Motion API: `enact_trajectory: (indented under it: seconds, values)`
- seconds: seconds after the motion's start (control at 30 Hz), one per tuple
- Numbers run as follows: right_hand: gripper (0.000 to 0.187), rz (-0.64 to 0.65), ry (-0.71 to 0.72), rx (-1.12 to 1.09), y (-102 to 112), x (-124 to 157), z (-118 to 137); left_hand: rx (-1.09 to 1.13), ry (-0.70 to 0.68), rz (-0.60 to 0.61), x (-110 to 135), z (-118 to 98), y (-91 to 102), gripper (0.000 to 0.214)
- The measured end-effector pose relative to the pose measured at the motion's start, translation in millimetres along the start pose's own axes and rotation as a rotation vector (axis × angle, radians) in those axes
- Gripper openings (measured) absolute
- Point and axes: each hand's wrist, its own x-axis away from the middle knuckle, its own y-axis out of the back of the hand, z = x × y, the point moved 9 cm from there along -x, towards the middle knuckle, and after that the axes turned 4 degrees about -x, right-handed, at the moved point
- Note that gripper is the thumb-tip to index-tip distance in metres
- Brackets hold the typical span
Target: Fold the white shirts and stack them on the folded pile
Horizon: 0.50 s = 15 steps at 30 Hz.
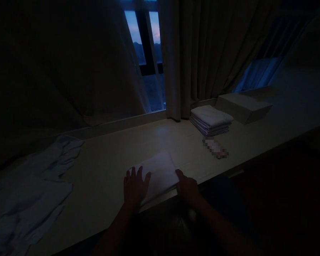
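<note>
In the dim head view, a folded white cloth (161, 174) lies flat on the pale desktop near its front edge. My left hand (135, 185) rests on the cloth's left part, fingers spread and nothing gripped. At the right edge of the cloth, my right hand (187, 186) has its fingers curled around the corner, gripping it; the underside of that grip is hidden. A stack of folded white cloths (211, 119) stands farther back to the right. Loose, crumpled white cloth (29, 199) is spread over the left end of the desktop.
A pale box-like block (244, 106) sits behind and right of the stack. A small pixelated object (215, 147) lies in front of the stack. Long curtains (186, 57) hang along the back by a window (146, 42). The desktop's front edge (216, 174) drops into darkness.
</note>
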Motion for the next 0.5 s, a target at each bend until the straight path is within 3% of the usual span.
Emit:
enact_trajectory:
  seconds: [0.1,0.23,0.5]
  values:
    - [0.064,0.053,0.081,0.07,1,13,3,0.009,-0.043,-0.013,1,-5,-0.6,0.069]
    - [0.053,0.087,0.105,0.031,10,24,1,0.018,-0.059,0.005,1,-10,-1.8,0.07]
    - [0.044,0.113,0.026,-0.161,26,3,-9,0.004,0.03,-0.031,1,-13,3.4,0.07]
